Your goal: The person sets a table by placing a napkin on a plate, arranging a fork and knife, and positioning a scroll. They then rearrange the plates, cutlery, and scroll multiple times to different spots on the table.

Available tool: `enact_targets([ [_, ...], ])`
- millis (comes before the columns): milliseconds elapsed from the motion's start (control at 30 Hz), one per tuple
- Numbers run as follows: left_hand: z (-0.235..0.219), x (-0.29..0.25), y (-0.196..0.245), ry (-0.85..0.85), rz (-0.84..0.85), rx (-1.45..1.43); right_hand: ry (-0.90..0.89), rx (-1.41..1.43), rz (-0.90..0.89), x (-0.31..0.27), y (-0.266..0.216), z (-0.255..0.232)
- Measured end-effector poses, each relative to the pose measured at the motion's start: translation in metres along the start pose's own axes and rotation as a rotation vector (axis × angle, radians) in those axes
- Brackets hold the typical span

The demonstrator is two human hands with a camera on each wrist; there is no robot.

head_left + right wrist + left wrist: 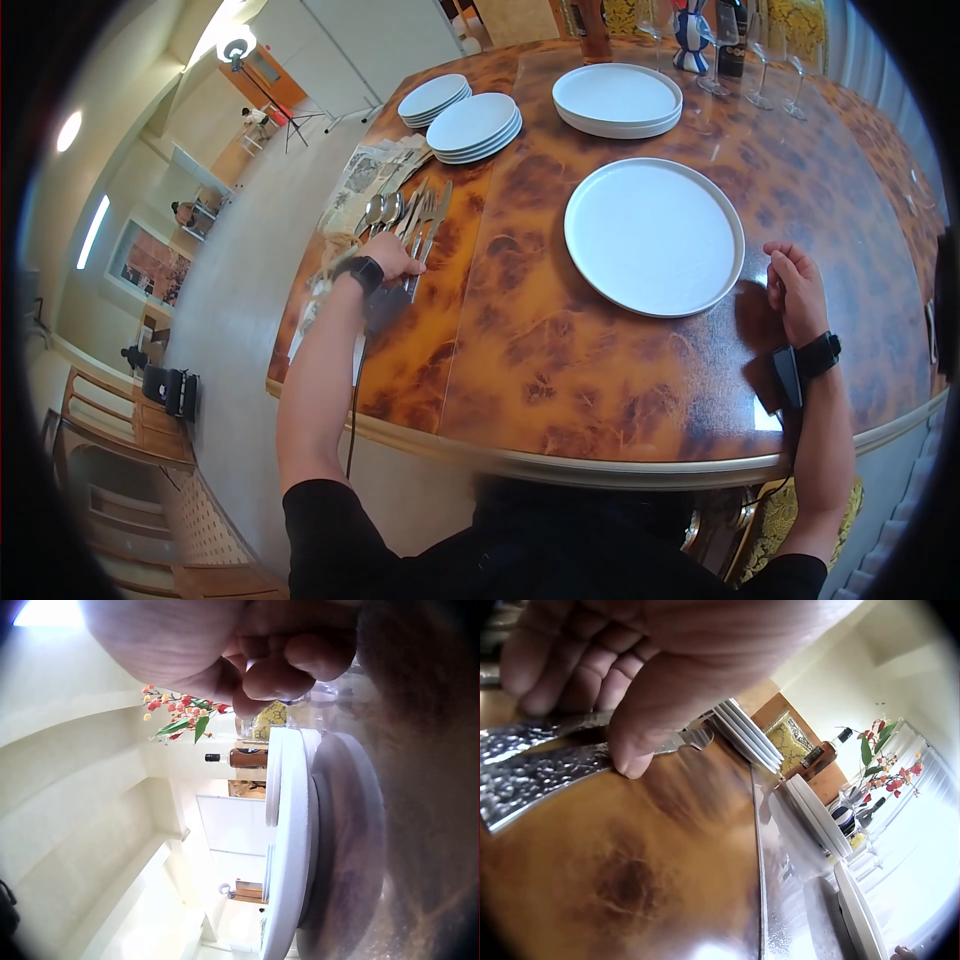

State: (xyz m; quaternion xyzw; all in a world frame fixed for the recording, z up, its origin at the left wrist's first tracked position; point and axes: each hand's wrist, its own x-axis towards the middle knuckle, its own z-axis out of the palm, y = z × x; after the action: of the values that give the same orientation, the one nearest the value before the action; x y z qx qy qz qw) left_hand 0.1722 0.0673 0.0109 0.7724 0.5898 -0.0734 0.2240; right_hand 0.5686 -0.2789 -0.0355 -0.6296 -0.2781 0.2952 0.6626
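On the left of the table, my left hand is at the handle ends of a row of cutlery. In the left wrist view, thumb and fingers of the left hand close around a knife with a hammered handle; a second handle lies beside it, and the far fingertips are partly hidden. Spoons and forks lie beside the knives. My right hand, loosely curled and holding nothing, is just right of a large white plate. The right wrist view shows the right hand above the table, apart from the plate.
Two stacks of smaller plates stand at the back left, with larger stacked plates at back centre. Wine glasses, bottles and a blue-and-white vase stand behind. Printed paper lies by the left edge.
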Motion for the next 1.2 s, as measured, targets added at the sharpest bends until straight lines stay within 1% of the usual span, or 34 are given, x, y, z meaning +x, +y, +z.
enact_targets([
  [100,0.001,0.014,-0.008,-0.011,0.044,0.089,0.0,-0.011,0.005,0.0,0.0,0.0],
  [200,0.0,0.017,-0.01,-0.042,0.052,0.023,0.007,-0.015,0.016,-0.001,-0.001,0.0],
  [400,0.001,0.022,-0.016,-0.056,0.101,-0.007,-0.003,-0.024,0.022,-0.001,-0.002,0.0],
  [500,0.001,0.022,-0.017,-0.067,0.091,-0.046,-0.008,-0.013,0.021,-0.002,-0.003,0.001],
  [667,0.002,0.026,-0.019,-0.061,0.122,-0.012,-0.011,-0.003,0.023,-0.002,-0.004,0.001],
  [700,0.001,0.021,-0.013,-0.055,0.127,-0.002,-0.01,-0.006,0.024,-0.001,-0.002,0.0],
  [800,-0.002,0.009,0.008,0.008,-0.001,0.237,-0.009,-0.01,0.023,-0.001,-0.002,0.0],
  [900,0.001,0.009,0.008,0.137,0.005,0.29,-0.009,-0.01,0.023,-0.001,-0.002,0.0],
  [1100,0.001,0.008,0.011,0.125,0.006,0.295,-0.009,-0.006,0.031,-0.002,-0.003,0.0],
  [1200,-0.001,0.005,0.013,0.071,-0.004,0.286,-0.006,-0.002,0.034,-0.004,-0.006,0.002],
])
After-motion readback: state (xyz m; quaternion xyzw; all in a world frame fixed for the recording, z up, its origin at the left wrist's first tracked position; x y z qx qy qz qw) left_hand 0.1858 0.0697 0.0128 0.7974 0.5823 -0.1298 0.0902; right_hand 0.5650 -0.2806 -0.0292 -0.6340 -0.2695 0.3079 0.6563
